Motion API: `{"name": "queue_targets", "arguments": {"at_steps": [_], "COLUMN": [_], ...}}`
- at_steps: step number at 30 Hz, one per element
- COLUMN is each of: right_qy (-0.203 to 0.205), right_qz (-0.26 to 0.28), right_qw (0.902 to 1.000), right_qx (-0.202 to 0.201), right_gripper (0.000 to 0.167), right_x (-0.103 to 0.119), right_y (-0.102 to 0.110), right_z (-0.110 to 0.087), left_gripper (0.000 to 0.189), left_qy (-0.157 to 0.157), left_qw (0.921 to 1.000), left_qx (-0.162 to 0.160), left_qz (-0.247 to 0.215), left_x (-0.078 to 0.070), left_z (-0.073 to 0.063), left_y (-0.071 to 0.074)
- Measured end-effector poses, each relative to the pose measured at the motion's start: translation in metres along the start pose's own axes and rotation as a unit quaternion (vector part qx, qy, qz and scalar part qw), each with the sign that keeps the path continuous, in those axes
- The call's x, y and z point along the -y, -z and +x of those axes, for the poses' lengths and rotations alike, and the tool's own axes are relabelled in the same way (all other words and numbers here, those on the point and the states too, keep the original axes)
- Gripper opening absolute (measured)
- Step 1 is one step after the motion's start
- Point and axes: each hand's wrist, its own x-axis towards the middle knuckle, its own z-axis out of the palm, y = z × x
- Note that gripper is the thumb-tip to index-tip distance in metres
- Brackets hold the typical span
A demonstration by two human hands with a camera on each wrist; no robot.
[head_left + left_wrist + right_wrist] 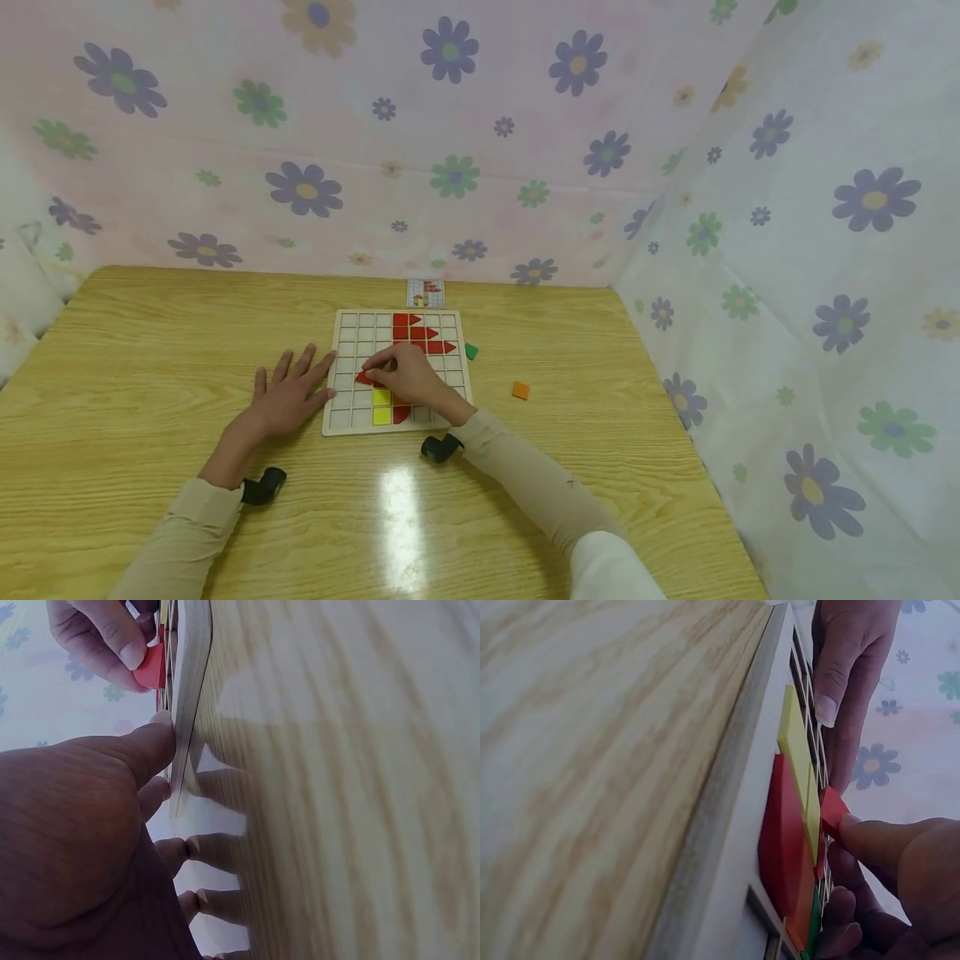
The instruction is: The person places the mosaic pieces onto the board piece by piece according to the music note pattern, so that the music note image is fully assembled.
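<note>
A pale wooden grid board [347,333] lies on the table with red and yellow pieces set in several of its squares. My right hand [411,375] is over the board and pinches a small red piece [832,810] between thumb and fingers, at a square left of the filled ones. Two yellow squares [382,407] sit just below it, beside a red curved piece [401,414]. Along the board's left edge my left hand [283,400] rests with fingers spread, its thumb and forefinger touching the rim. Part of the pattern is hidden under the right hand.
A small printed pattern card [425,293] lies behind the board. To the right are a loose green piece [471,352] and an orange square [521,390]. Flowered cloth [450,175] hangs behind and beside the wood-grain table [570,467].
</note>
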Motion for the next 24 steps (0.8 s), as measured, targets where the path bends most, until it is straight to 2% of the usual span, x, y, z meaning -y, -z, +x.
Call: {"name": "queue_targets", "arguments": {"at_steps": [9, 17, 24], "right_qy": [-0.008, 0.000, -0.004], "right_qz": [-0.022, -0.042, -0.031], "right_qw": [0.9996, 0.9981, 0.9982], "right_qx": [0.015, 0.045, 0.052], "right_gripper": [0.015, 0.015, 0.015], "right_x": [-0.0016, 0.0027, 0.0061], "right_y": [-0.0007, 0.0020, 0.0043], "right_z": [0.0038, 0.0054, 0.0038], "left_gripper": [0.067, 0.067, 0.066], "left_qy": [0.005, 0.004, 0.005], "left_qw": [1.0000, 1.0000, 0.9999], "left_qx": [0.005, 0.002, 0.003], "left_qz": [0.005, 0.000, 0.008], "left_x": [-0.0008, -0.0032, -0.0044], "left_z": [0.0015, -0.0016, -0.0005], "left_y": [0.0004, 0.0022, 0.0019]}}
